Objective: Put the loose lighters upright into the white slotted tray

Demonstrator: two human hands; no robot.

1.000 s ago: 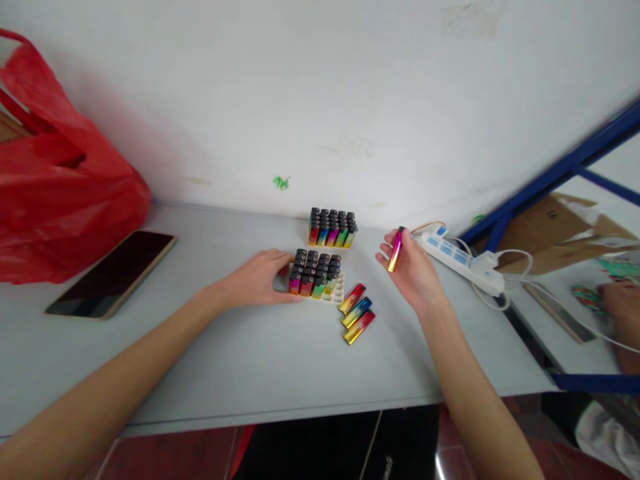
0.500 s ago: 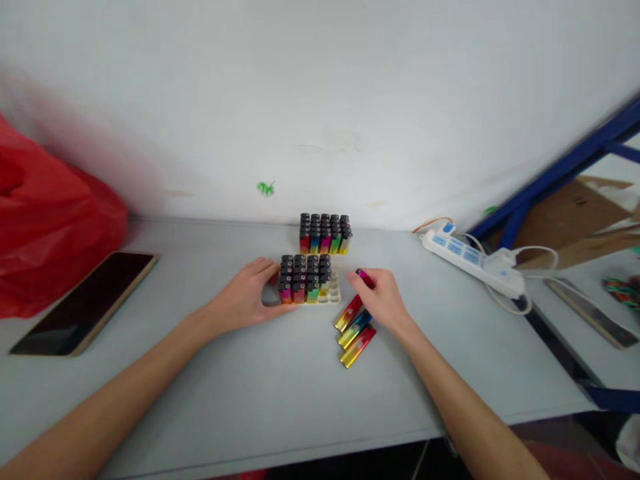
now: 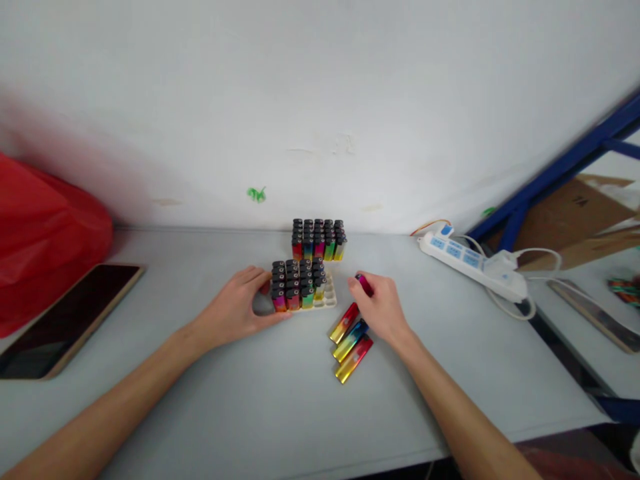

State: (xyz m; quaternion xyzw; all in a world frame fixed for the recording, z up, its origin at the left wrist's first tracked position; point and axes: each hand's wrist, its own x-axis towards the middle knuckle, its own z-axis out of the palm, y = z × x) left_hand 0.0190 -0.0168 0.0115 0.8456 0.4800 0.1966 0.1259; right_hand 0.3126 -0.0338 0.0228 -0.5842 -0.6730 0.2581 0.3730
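My left hand (image 3: 235, 305) curves around the left end of a white tray (image 3: 327, 301), thumb along its front and fingers behind. Packed upright in the tray are rows of lighters (image 3: 299, 285) with black tops and shiny coloured bodies; the right-hand column of slots shows bare. To the right of the tray, my right hand (image 3: 383, 303) is closed around a magenta lighter (image 3: 364, 285), mostly hidden by the fingers. Just below that hand lie a red-and-gold lighter (image 3: 344, 323), a blue-and-gold lighter (image 3: 350, 341) and another red-and-gold lighter (image 3: 354, 359), side by side and slanted.
A second block of upright lighters (image 3: 319, 240) stands behind the tray, near the wall. To the right lie a white power strip (image 3: 473, 263) and its cables. A large phone (image 3: 70, 320) and a red bag (image 3: 50, 240) are at the left. A blue frame (image 3: 520, 207) borders the right.
The view has shifted slightly, so everything sits a little lower and further left. Both hands keep nearly the same places and holds.
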